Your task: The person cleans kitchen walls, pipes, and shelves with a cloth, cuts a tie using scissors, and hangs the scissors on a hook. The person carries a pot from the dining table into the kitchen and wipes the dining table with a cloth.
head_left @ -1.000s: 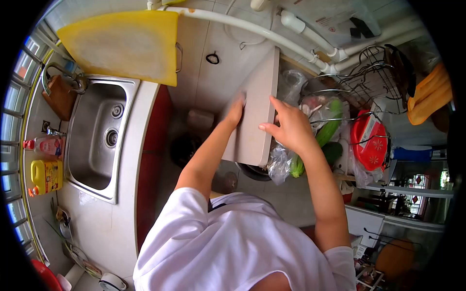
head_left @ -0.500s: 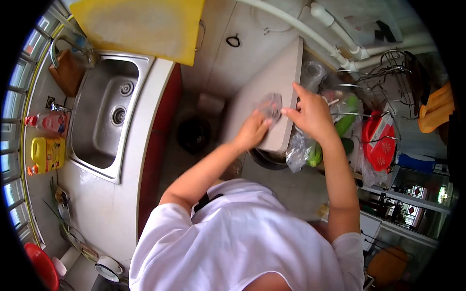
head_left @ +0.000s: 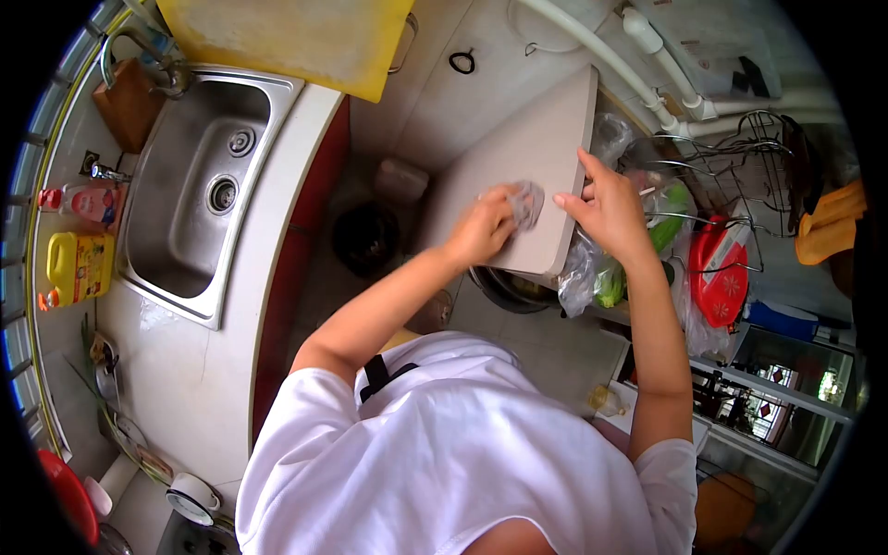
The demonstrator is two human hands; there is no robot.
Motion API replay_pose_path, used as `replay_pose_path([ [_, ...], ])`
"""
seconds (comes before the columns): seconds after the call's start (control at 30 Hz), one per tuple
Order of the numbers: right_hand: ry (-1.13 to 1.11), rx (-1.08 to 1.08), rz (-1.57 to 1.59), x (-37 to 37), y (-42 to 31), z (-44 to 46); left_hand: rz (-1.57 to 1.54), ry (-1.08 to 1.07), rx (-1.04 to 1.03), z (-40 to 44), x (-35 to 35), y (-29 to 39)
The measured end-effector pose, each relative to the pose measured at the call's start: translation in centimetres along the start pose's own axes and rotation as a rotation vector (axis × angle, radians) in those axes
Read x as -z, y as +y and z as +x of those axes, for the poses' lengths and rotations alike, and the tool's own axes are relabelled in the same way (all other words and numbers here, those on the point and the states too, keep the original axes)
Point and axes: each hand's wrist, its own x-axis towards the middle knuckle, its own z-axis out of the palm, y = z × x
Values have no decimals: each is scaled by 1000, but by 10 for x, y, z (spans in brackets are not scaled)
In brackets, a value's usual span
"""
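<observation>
A pale beige board (head_left: 555, 120), which looks like a cabinet door or drawer front, stands slanted in front of me. My left hand (head_left: 486, 227) is closed on a crumpled grey cloth (head_left: 528, 203) and presses it against the board's face. My right hand (head_left: 608, 202) grips the board's right edge, thumb on the face and forefinger along the edge; the other fingers are partly hidden. Just beyond that edge lie clear plastic bags (head_left: 579, 264) and green vegetables (head_left: 668, 231).
To the left, a steel sink (head_left: 217, 321) is set in a white counter (head_left: 199, 379), with a yellow jug (head_left: 80, 266) beside it. A yellow panel (head_left: 277, 46) juts out above. Dark pots (head_left: 365, 239) sit low under the board. A wire rack (head_left: 740, 153) and red item (head_left: 720, 277) are at right.
My left hand has shifted the cloth slightly across the board's face. My right hand keeps its hold on the edge. The whole view has shifted a little.
</observation>
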Motion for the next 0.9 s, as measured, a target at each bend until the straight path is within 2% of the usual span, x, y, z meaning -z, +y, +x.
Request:
replay_pose_path([
  [0.1,-22,-23,-13,-2,3,0,34,10,-38,26,1,-8],
  [0.13,-5,-10,-21,-3,4,0,25,-15,31,19,3,-1],
  [0.27,12,26,-74,-2,3,1,-34,-90,24,-32,1,4],
  [0.37,-2,-5,-39,-1,0,2,-125,-61,2,-43,-13,1],
  [0.43,6,-16,-17,-2,2,2,-119,66,31,-32,-31,-11],
  [0.47,10,-19,5,-2,2,1,-95,-71,116,-19,-31,-27],
  [0.5,16,-20,6,-3,2,-1,-51,47,182,-8,-44,-44],
  [0.57,51,-21,30,-6,5,-2,-143,-102,418,17,-43,-80],
  [0.6,58,-21,29,-7,5,-3,-140,-104,411,10,-49,-96],
  [0.67,70,-21,39,-7,7,-5,-253,14,545,-6,-61,-124],
  [0.7,83,-27,42,-7,6,-6,-215,22,677,-23,-61,-124],
  [0.77,92,-49,70,-8,5,-9,-475,-11,811,-58,-66,-149],
  [0.8,97,-61,78,-9,4,-11,-467,-24,814,-60,-60,-140],
  [0.87,98,-52,126,-8,3,-10,-690,-95,1133,-53,-45,-113],
  [0.9,102,-53,126,-7,2,-9,-687,-98,1131,-45,-50,-126],
])
